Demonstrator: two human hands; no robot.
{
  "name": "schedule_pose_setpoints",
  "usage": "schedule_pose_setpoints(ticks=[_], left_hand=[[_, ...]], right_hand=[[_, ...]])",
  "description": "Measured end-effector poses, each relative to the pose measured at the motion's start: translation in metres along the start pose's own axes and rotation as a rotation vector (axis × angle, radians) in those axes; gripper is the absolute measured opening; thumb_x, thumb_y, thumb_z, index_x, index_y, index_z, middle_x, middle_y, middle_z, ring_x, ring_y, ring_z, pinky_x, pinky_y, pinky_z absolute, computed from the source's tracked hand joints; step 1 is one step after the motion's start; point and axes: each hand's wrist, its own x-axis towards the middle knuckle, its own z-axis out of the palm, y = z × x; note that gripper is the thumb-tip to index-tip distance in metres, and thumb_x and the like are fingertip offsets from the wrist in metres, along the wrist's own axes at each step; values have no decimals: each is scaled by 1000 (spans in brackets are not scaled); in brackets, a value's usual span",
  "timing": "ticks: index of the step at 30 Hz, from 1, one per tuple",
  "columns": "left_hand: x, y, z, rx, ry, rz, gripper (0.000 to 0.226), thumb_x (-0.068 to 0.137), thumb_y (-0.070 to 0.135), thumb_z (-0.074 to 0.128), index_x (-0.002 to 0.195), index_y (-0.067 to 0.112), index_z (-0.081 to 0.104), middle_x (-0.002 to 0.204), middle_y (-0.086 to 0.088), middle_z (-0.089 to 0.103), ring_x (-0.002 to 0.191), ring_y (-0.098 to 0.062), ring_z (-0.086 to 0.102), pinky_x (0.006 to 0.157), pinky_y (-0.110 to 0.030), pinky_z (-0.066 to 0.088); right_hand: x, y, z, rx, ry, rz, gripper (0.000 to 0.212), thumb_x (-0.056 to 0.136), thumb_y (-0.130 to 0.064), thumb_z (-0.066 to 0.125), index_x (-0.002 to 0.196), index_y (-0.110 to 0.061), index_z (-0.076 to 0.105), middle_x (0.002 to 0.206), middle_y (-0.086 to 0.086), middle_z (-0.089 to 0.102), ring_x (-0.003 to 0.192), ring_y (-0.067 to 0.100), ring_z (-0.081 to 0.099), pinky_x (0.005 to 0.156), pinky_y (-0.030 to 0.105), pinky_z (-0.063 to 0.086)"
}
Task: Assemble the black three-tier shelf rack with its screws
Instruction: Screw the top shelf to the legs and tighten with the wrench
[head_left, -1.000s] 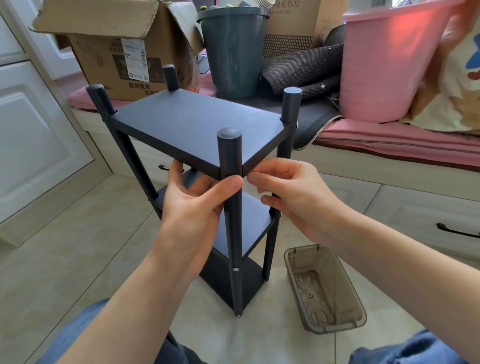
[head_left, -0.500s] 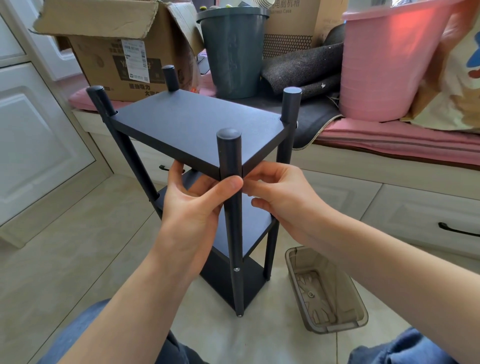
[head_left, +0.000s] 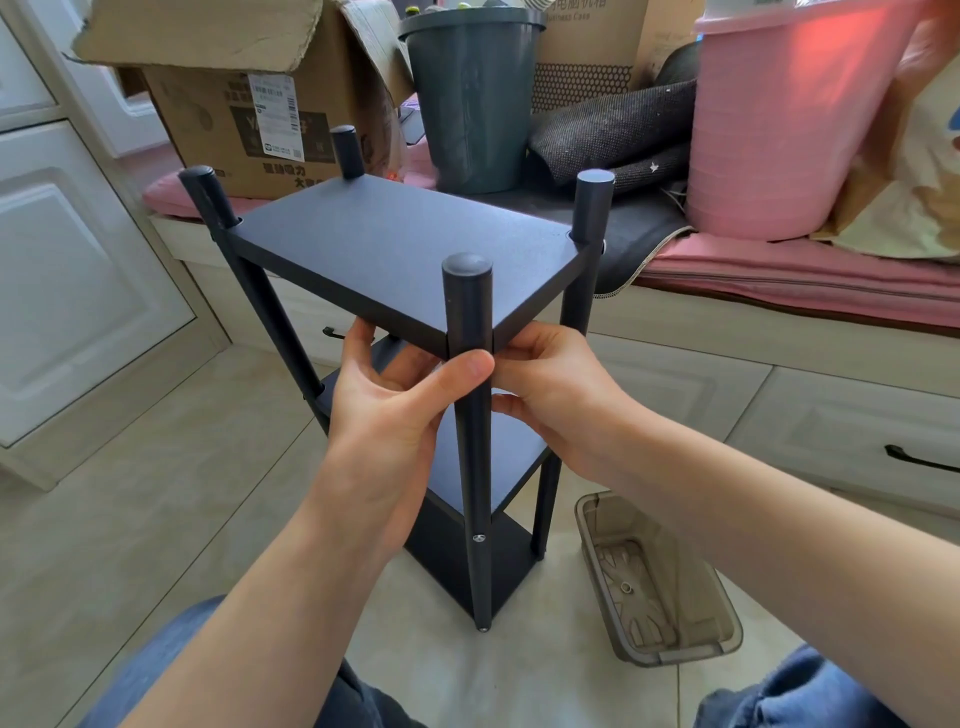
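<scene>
Black rack (head_left: 395, 254) stood upright on tiles, three tiers mounted. Near post (head_left: 467, 332) pinched by left hand (head_left: 395, 410) under top shelf; right hand (head_left: 550, 395) curled at post's 3 o'clock, screw not visible. Step judged: fastening top shelf. Next: drive screw home. Tray (head_left: 660, 577) at rack's 4 o'clock.

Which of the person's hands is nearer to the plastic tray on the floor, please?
Right. The right hand is above the tray; the left hand is across the rack's post.

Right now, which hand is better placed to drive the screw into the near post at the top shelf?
Probably the right hand: its fingertips pinch at the near post where the top shelf meets it. The left hand wraps the post just below, steadying it.
</scene>
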Motion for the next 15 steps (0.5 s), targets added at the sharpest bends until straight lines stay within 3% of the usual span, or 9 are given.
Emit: schedule_pose_setpoints(ticks=[4, 9, 15], left_hand=[[-1, 0, 0, -7, -11, -1, 84, 77, 5, 74, 149, 16, 33, 116, -11, 75, 109, -28, 72, 93, -34, 58], [-1, 1, -1, -15, -24, -4, 84, 79, 5, 74, 151, 15, 32, 112, -12, 76, 106, -29, 73, 90, -32, 58], [-2, 1, -1, 18, -15, -17, 84, 77, 10, 76, 149, 19, 35, 106, -5, 77, 105, -24, 73, 90, -30, 58]], right_hand=[[-1, 2, -4, -37, -3, -14, 15, 88, -6, 69, 101, -11, 74, 100, 8, 76, 104, 28, 69, 96, 44, 54], [-10, 5, -17, -118, -16, -80, 9, 86, -13, 73, 85, -22, 75, 88, 1, 76, 77, 9, 62, 72, 27, 51], [-18, 7, -35, -140, 52, -100, 12, 89, -11, 71, 88, -22, 74, 80, -7, 68, 74, 9, 58, 67, 24, 49]])
